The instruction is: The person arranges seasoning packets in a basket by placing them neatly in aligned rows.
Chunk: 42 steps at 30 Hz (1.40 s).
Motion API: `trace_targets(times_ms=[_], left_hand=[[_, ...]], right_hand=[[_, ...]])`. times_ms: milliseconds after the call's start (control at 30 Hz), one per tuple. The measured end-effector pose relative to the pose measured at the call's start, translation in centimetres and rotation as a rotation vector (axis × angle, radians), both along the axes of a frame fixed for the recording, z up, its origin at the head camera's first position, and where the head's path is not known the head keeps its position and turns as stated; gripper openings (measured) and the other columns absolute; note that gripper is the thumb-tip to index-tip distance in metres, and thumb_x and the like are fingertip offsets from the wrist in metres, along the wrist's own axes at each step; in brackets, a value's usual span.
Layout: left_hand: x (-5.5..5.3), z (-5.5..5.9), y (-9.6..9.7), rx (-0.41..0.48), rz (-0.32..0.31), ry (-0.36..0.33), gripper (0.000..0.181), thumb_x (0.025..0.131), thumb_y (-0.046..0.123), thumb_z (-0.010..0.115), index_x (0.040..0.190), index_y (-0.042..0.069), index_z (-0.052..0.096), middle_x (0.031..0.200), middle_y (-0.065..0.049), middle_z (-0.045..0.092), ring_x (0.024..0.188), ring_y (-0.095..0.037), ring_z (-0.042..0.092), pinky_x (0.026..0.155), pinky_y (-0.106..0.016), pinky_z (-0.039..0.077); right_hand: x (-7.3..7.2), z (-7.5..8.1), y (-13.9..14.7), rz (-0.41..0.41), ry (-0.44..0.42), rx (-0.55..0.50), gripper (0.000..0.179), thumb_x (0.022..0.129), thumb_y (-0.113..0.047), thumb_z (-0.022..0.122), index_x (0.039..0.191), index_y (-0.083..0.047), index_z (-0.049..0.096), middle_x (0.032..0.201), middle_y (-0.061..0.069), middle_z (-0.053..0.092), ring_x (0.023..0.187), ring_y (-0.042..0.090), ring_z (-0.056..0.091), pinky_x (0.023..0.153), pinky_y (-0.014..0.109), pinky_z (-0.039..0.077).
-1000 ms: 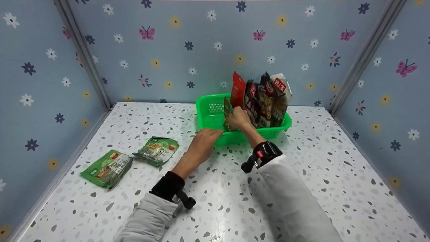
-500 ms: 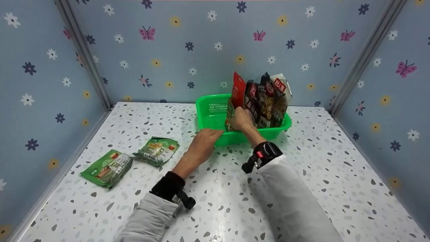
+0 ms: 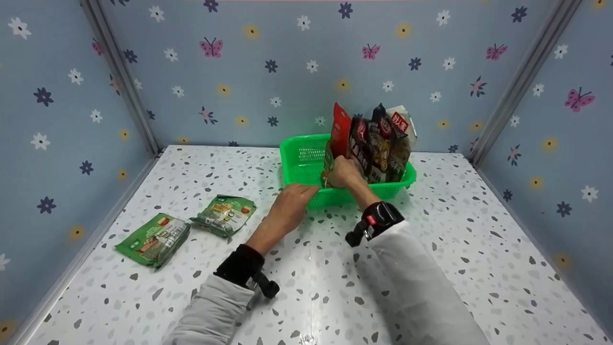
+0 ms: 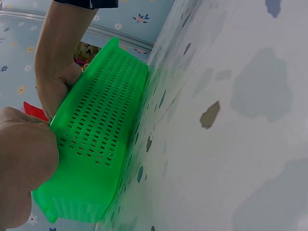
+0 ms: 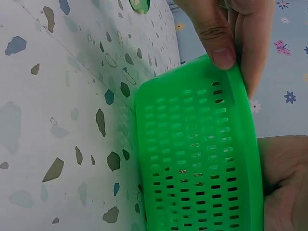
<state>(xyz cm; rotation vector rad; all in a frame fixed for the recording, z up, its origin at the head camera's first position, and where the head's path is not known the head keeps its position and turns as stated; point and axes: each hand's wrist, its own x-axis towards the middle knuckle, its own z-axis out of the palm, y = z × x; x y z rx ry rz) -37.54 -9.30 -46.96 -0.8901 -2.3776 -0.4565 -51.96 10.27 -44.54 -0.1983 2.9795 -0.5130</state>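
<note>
Back wall: patterned, directly behind the work area. Table: speckled white, carries all items.

Green basket: at rear of table near the back wall, long axis running L–R across the person's front. Perforated sides, base flat on table.

Dark pouches: several, upright and packed together at R end of basket; exact no. can't be confirmed owing to overlap. Red pouch: upright, on L side of that group, tallest on that side.

First green packet and second green packet: flat on table, L of basket, close together. L hand is the nearer to both.

L hand: clamped on basket's near rim toward its L end; thumb outside per R wrist view. R hand: reaches over near rim into basket; fingertips hidden, so grip can't be verified. Hands apart, approx. one behind the other.

Green-brown pouch: inside basket, upright, seen nearly edge-on, below red pouch. Key rel. (assessed): pouch lies immed. L of R hand, appears in contact; long axis approx. vertical; R hand clearly nearer than L.
</note>
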Motion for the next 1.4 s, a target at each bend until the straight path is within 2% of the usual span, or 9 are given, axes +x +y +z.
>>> trace_targets(times_ms=[167,267,300,533,767,933,1067,1233,1400], left_hand=[[-0.1,-0.2,-0.1,0.009,-0.006,0.019,0.055,0.09,-0.025,0.065,0.136,0.001,0.077,0.13,-0.015,0.084,0.118,-0.035,0.08,0.109,-0.049,0.064],[-0.2,-0.2,-0.2,0.013,-0.01,0.025,0.053,0.091,-0.024,0.065,0.135,0.001,0.077,0.13,-0.014,0.085,0.118,-0.035,0.08,0.108,-0.049,0.064],[-0.2,-0.2,-0.2,0.011,-0.008,0.022,0.053,0.091,-0.024,0.065,0.136,0.002,0.077,0.13,-0.014,0.084,0.118,-0.035,0.08,0.109,-0.049,0.064],[-0.1,-0.1,-0.3,0.008,-0.009,0.018,0.055,0.089,-0.024,0.066,0.137,0.001,0.077,0.131,-0.015,0.084,0.119,-0.036,0.08,0.109,-0.049,0.064],[0.0,0.0,-0.2,0.001,-0.003,0.0,0.056,0.089,-0.024,0.065,0.138,0.0,0.075,0.132,-0.017,0.083,0.12,-0.037,0.08,0.111,-0.05,0.063],[0.0,0.1,-0.2,-0.003,0.004,-0.016,0.054,0.091,-0.022,0.068,0.139,0.0,0.075,0.134,-0.017,0.083,0.122,-0.037,0.079,0.112,-0.05,0.063],[0.0,0.1,-0.1,-0.003,0.002,-0.015,0.053,0.091,-0.022,0.068,0.139,0.0,0.075,0.133,-0.017,0.083,0.122,-0.036,0.079,0.112,-0.05,0.063],[0.0,0.0,-0.1,0.005,-0.008,-0.01,0.051,0.092,-0.024,0.066,0.137,-0.002,0.076,0.132,-0.018,0.083,0.121,-0.037,0.079,0.111,-0.051,0.063],[0.0,0.0,-0.1,0.003,-0.003,-0.025,0.05,0.093,-0.022,0.066,0.137,-0.002,0.075,0.133,-0.018,0.083,0.121,-0.038,0.079,0.112,-0.051,0.062]], right_hand=[[1.6,1.6,0.1,-0.002,-0.055,-0.032,0.019,0.109,-0.021,0.066,0.094,-0.012,0.059,0.08,0.005,0.051,0.081,0.029,0.055,0.074,0.042,0.044],[1.9,2.1,0.3,-0.017,-0.079,-0.052,0.019,0.109,-0.028,0.069,0.099,-0.012,0.062,0.088,0.007,0.055,0.087,0.029,0.056,0.076,0.042,0.045],[1.2,1.6,0.4,-0.024,-0.079,-0.055,0.02,0.108,-0.029,0.069,0.099,-0.013,0.063,0.09,0.007,0.056,0.088,0.029,0.057,0.076,0.042,0.045],[2.0,2.5,0.5,-0.034,-0.093,-0.126,0.043,0.106,-0.042,0.074,0.126,-0.004,0.071,0.122,0.018,0.074,0.104,0.032,0.068,0.085,0.043,0.053],[5.3,4.6,0.2,-0.008,-0.072,-0.183,0.061,0.104,-0.042,0.076,0.145,0.002,0.066,0.141,0.025,0.072,0.128,0.04,0.071,0.105,0.052,0.061],[5.9,5.0,0.1,0.007,-0.066,-0.178,0.061,0.103,-0.046,0.073,0.142,0.001,0.067,0.137,0.024,0.073,0.125,0.04,0.071,0.104,0.052,0.06],[5.6,4.6,0.0,0.017,-0.046,-0.175,0.051,0.101,-0.05,0.074,0.124,-0.004,0.07,0.114,0.014,0.073,0.101,0.031,0.068,0.088,0.045,0.058],[5.8,4.5,-0.6,0.025,-0.018,-0.162,0.04,0.099,-0.05,0.074,0.102,-0.011,0.064,0.09,0.003,0.054,0.083,0.024,0.055,0.075,0.037,0.045],[6.1,4.5,-1.3,0.01,-0.031,-0.174,0.04,0.101,-0.049,0.074,0.098,-0.014,0.056,0.089,0.0,0.045,0.083,0.023,0.053,0.073,0.036,0.042]])
